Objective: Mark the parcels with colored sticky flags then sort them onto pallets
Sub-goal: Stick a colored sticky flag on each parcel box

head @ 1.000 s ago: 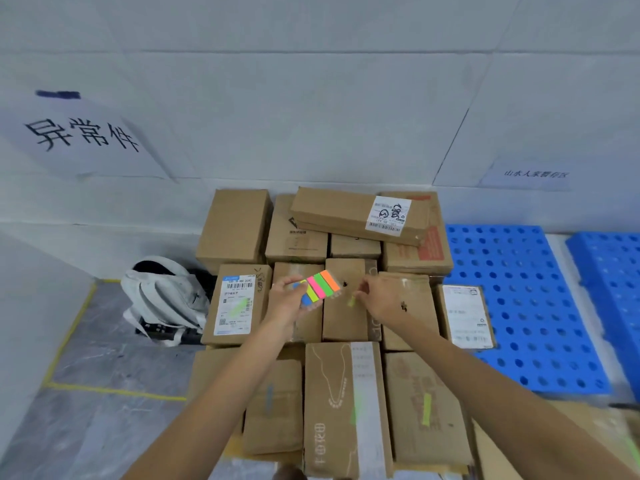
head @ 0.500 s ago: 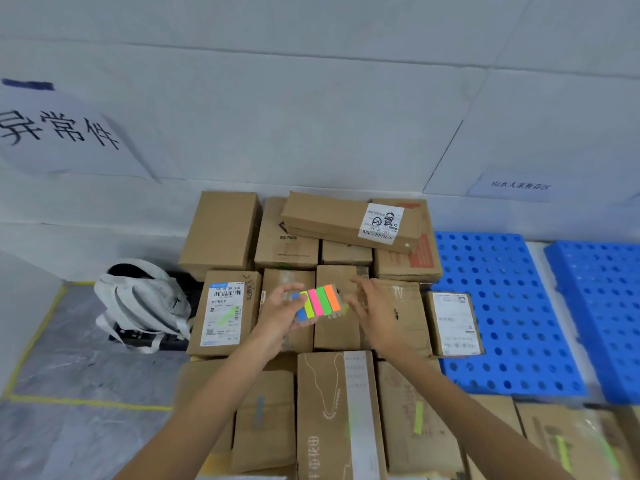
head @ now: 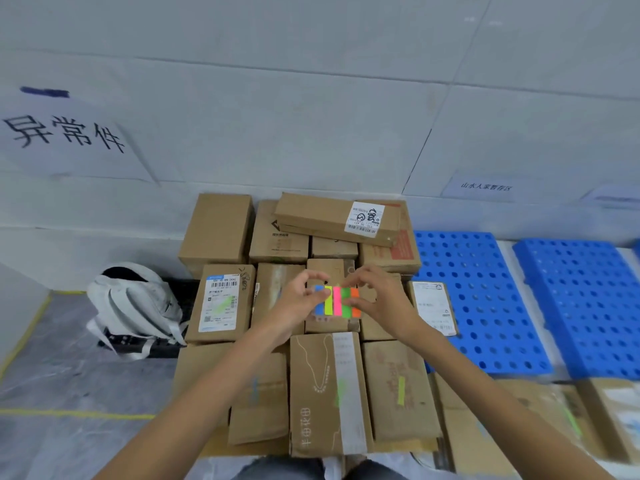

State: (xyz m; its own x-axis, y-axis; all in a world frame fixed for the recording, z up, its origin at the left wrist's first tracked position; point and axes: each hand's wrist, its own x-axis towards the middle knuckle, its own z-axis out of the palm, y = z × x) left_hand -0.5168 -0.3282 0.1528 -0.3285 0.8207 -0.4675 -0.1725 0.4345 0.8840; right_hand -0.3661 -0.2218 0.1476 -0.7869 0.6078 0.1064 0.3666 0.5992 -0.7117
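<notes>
A pad of sticky flags [head: 337,301] with blue, yellow, pink, green and orange strips is held above a heap of brown cardboard parcels [head: 325,393]. My left hand [head: 298,303] grips the pad's left side. My right hand [head: 377,299] pinches its right end, at the orange strip. Several parcels carry flags: a green one on the front middle box, a yellow-green one [head: 401,391] on the box to its right, a pale green one on the white-labelled parcel [head: 221,303] at the left.
Two blue perforated pallets [head: 485,306] [head: 581,306] lie on the floor to the right. More parcels [head: 540,420] lie at the lower right. A white backpack [head: 135,306] sits left of the heap. Yellow floor tape [head: 69,414] marks the left area. The wall stands behind.
My right hand has moved in from beside the pad and now pinches its right end. The pad has turned more level.
</notes>
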